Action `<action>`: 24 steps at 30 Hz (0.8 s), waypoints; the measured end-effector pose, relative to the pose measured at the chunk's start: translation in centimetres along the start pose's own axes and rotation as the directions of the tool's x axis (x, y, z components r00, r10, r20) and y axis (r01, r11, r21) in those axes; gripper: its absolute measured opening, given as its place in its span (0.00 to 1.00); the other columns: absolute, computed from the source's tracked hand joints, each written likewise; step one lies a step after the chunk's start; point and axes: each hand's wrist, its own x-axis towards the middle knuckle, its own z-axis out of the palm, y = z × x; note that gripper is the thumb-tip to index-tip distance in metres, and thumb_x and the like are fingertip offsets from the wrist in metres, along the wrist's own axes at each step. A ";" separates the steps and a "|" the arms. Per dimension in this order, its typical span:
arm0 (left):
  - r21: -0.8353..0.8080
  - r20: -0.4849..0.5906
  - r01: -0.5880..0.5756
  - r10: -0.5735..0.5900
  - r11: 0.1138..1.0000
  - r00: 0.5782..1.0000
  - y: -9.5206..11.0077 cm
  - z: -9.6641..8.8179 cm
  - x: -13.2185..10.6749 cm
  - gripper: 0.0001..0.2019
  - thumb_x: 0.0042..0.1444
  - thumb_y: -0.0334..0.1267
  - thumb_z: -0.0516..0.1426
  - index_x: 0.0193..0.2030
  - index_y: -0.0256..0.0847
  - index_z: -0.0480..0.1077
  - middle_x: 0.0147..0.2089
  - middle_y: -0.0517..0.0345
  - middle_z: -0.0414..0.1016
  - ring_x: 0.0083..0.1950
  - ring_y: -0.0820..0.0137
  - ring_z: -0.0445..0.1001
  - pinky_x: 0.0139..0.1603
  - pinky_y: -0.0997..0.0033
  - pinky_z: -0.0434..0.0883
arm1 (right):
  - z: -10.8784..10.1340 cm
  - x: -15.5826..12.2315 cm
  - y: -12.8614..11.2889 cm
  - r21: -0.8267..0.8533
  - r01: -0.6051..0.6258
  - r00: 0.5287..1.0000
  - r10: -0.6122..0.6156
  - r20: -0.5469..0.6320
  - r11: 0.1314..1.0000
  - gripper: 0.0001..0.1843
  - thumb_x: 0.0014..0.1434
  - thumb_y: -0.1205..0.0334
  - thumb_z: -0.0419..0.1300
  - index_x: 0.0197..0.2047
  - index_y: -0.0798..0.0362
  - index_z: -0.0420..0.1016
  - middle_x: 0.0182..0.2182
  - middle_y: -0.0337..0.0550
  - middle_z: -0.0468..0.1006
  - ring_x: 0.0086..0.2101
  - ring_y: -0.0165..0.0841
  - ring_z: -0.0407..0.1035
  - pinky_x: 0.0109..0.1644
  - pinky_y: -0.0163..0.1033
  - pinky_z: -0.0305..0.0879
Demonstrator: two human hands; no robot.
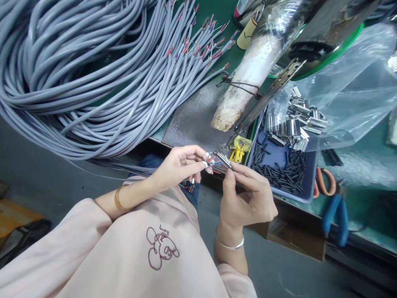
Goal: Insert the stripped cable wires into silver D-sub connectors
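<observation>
My left hand (188,162) is closed, its thumb and fingers pinching the thin red and blue wires (214,162) of a cable. White wraps cover some of its fingertips. Between the thumb and fingers of my right hand (248,194) sits a metal multi-pin connector (222,159), tilted, with its row of contacts turned toward the wires. The wire ends lie right at the connector; whether any is joined to it I cannot tell. Below my left hand, more wired connectors (190,185) hang near my lap.
A big bundle of grey cables (102,82) with stripped ends covers the left of the bench. A blue tray (281,161) holds black sleeves (288,176) and bagged connectors (294,120). A yellow clip (238,150), wrapped arm (245,87), orange-handled scissors (325,182) and blue-handled pliers (336,213) are near.
</observation>
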 end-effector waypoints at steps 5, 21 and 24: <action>-0.067 0.007 0.028 -0.027 0.997 1.000 0.3 0.3 0.0 0.05 0.48 0.29 0.62 0.33 0.36 0.70 0.27 0.62 0.77 0.18 0.84 0.62 0.18 0.82 0.59 | -0.2 0.4 0.0 0.152 -0.290 0.952 0.268 0.151 0.945 0.05 0.61 0.69 0.68 0.36 0.53 0.75 0.36 0.40 0.85 0.30 0.30 0.81 0.33 0.32 0.79; 0.001 -0.075 0.003 -0.003 1.000 0.997 -0.3 0.7 0.0 0.09 0.45 0.28 0.64 0.34 0.35 0.71 0.25 0.67 0.71 0.21 0.83 0.64 0.22 0.82 0.60 | -1.5 1.4 -1.7 -0.015 0.183 0.953 -0.174 0.247 0.983 0.11 0.58 0.75 0.69 0.40 0.53 0.76 0.40 0.42 0.88 0.32 0.30 0.83 0.33 0.30 0.74; 0.020 -0.082 0.001 0.001 1.000 0.997 -0.4 0.8 -0.1 0.09 0.43 0.28 0.64 0.33 0.35 0.72 0.27 0.65 0.72 0.24 0.81 0.67 0.26 0.81 0.64 | -1.7 1.8 -2.1 0.050 0.218 0.909 -0.221 0.354 0.975 0.10 0.59 0.75 0.67 0.39 0.52 0.75 0.42 0.44 0.87 0.33 0.30 0.83 0.34 0.32 0.75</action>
